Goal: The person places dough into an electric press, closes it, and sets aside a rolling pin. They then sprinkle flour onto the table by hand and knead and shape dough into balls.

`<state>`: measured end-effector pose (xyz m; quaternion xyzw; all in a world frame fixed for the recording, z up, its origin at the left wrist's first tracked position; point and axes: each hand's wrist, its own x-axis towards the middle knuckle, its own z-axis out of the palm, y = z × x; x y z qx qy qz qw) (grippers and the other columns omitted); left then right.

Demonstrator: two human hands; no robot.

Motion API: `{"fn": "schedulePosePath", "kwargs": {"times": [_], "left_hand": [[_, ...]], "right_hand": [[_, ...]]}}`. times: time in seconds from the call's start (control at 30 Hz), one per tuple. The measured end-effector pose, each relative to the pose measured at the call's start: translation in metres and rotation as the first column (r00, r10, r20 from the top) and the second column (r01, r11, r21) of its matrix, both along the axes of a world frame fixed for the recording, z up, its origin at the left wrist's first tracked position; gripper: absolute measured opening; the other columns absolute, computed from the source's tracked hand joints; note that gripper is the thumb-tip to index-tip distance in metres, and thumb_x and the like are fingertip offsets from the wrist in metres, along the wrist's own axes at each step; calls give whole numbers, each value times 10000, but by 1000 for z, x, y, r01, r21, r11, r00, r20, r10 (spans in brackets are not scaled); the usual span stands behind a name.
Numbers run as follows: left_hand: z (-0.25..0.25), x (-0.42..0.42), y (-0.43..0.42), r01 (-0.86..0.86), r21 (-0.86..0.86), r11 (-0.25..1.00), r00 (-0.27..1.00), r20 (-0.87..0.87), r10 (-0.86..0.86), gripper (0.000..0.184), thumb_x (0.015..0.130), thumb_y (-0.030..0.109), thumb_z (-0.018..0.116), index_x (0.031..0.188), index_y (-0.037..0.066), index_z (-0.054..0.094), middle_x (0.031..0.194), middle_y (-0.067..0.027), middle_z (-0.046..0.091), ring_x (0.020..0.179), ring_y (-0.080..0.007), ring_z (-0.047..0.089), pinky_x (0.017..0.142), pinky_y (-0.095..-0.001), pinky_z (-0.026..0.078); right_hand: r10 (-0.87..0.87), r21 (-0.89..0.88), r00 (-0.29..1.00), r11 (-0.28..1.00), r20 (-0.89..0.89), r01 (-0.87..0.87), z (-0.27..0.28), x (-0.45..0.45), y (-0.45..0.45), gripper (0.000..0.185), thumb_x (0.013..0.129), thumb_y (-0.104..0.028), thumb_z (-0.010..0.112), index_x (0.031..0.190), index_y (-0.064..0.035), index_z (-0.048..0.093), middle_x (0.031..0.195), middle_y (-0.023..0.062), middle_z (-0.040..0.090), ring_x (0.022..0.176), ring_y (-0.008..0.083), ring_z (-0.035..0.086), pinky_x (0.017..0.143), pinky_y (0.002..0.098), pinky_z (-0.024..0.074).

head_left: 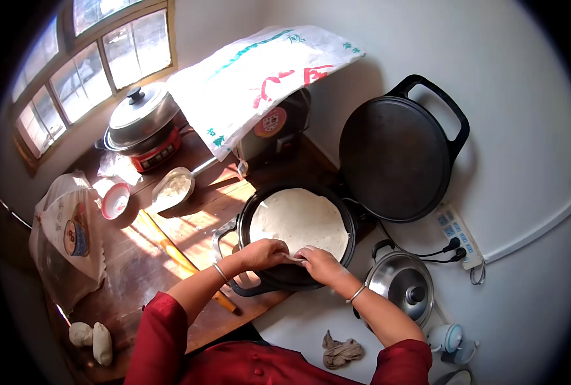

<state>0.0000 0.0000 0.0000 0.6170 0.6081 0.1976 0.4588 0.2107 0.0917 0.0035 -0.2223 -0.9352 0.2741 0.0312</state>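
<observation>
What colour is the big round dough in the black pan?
The dough is pale cream; it shows in the head view.

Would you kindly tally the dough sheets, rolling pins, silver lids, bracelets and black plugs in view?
Dough sheet: 1
Rolling pin: 1
Silver lids: 2
Bracelets: 2
Black plugs: 2
Total: 8

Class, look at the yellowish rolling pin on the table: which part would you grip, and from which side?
Probably the far half of the rolling pin, from above and the person's left, fingers closing across the shaft: it is slim, lies slantwise on the table, and is uncovered there, while the left forearm passes over its nearer part.
</observation>
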Motion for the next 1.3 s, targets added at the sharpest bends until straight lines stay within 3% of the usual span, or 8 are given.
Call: {"fn": "schedulePosePath", "kwargs": {"times": [0.07, 0.1, 0.17, 0.3, 0.43, 0.53, 0.7, 1.3], "left_hand": [[-12, 1, -9, 184, 373, 909, 983, -76, -167, 261, 814, 234, 617, 1005, 65, 675, 1048, -146, 607, 940, -277, 612, 835, -365, 483], [-9, 14, -5, 176, 390, 904, 984, -52, -169, 261, 814, 234, 617, 1005, 65, 675, 1048, -146, 607, 940, -277, 612, 835, -365, 483], [14, 10, -11, 406, 243, 881, 896, -295, -332, 246, 824, 235, 558, 973, 86, 685, 991, -136, 611, 919, -306, 606, 834, -381, 480], [22, 8, -13, 316, 244, 917, 921, -311, -234, 232, 864, 205, 557, 1034, 88, 662, 1021, -104, 619, 917, -301, 606, 812, -389, 487], [17, -5, -11, 190, 259, 947, 916, -394, -76, 212, 827, 172, 612, 1020, 94, 649, 1006, -95, 598, 966, -294, 580, 846, -386, 478], [2, -2, -13, 222, 383, 897, 899, -436, -36, 292, 758, 193, 686, 1036, 116, 639, 1102, -91, 560, 1069, -284, 530, 895, -388, 458], [-3, 4, -9, 235, 307, 922, 819, -574, -17, 445, 660, 236, 760, 1074, 162, 613, 1149, -75, 517, 1114, -263, 496, 893, -413, 442], [-6, 3, -7, 113, 279, 954, 865, -499, 43, 393, 674, 166, 725, 1052, 128, 624, 1155, -87, 518, 1132, -292, 475, 943, -415, 425]], "right_hand": [[108, -86, 994, 990, 4, -107, -7, 4, 1, 232, 821, -74, 600, 1047, -72, 653, 1050, 124, 640, 950, 310, 608, 832, 371, 486], [105, -76, 994, 992, 31, -102, -3, 15, 6, 232, 821, -74, 600, 1047, -72, 653, 1050, 124, 640, 950, 310, 608, 832, 371, 486], [213, -125, 956, 974, 199, -191, -4, 4, 7, 205, 834, -80, 581, 1021, -75, 663, 1006, 121, 644, 927, 306, 611, 815, 373, 488], [60, -92, 991, 993, -121, -71, 20, 8, 13, 202, 847, -113, 563, 1028, -105, 654, 970, 114, 652, 930, 313, 601, 816, 398, 480], [-22, -40, 999, 999, -29, 21, 28, 15, 26, 229, 838, -138, 600, 1062, -119, 645, 1043, 116, 620, 968, 311, 588, 861, 388, 472], [-17, 163, 1000, 986, -11, 18, 8, 18, 24, 308, 826, -194, 638, 1129, -146, 618, 1160, 129, 562, 1055, 319, 553, 908, 397, 458], [-227, 300, 968, 936, 108, 185, -6, 1, 19, 499, 774, -325, 700, 1229, -179, 557, 1266, 145, 487, 1207, 335, 439, 973, 451, 403], [-146, 346, 987, 931, 73, 112, -2, -3, 15, 426, 766, -284, 707, 1167, -194, 595, 1173, 104, 524, 1071, 317, 518, 860, 434, 475]]}}
